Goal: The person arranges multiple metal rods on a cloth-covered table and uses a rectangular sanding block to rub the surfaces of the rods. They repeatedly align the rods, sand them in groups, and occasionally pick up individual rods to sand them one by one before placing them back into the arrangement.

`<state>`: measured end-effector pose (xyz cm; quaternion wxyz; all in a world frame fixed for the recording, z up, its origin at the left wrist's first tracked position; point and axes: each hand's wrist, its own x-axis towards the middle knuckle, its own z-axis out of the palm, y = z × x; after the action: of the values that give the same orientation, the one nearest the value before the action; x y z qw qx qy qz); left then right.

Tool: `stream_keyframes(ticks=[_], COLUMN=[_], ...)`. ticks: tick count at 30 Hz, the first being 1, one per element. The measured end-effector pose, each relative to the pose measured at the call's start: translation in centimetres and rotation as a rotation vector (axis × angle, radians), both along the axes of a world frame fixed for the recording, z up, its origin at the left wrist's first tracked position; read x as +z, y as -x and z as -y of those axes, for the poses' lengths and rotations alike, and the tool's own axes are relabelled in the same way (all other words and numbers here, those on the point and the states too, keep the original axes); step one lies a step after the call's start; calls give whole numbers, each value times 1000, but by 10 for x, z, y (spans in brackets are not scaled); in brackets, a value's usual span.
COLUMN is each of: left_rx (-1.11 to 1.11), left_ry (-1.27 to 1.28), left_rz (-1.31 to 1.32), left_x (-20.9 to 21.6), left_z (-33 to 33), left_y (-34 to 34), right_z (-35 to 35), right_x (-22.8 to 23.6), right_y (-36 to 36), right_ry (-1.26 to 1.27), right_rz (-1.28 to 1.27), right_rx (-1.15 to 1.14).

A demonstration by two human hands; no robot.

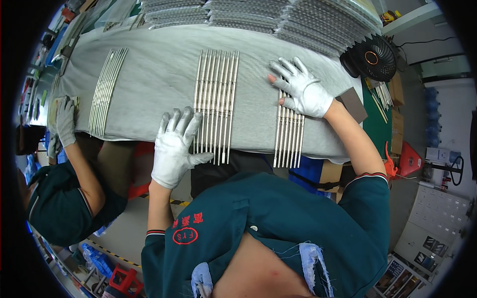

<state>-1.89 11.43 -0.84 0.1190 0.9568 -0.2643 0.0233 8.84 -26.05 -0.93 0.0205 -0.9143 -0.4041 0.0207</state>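
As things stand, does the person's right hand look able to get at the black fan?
Probably yes: the right hand lies spread over the rightmost rods, and only grey cloth shows between it and the black fan, though exact reach is hard to judge.

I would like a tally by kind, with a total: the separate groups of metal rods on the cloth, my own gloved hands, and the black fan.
Rod groups: 3 (left group, middle group, right group)
Your gloved hands: 2 (left hand, right hand)
Black fan: 1
Total: 6
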Motion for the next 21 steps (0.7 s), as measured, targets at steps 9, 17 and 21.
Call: stream_keyframes(ticks=[9,17,21], left_rx=[-79,-201,-304], left_ry=[43,2,-19], left_rz=[-15,-74,-61], left_x=[0,11,17], left_z=[21,42,66], left_y=[3,4,1], right_z=[-69,-56,-71], right_x=[-15,-23,-21], right_y=[-23,-83,-90], right_ry=[-165,-338,-257], right_rz=[28,41,6], right_rx=[57,-131,-133])
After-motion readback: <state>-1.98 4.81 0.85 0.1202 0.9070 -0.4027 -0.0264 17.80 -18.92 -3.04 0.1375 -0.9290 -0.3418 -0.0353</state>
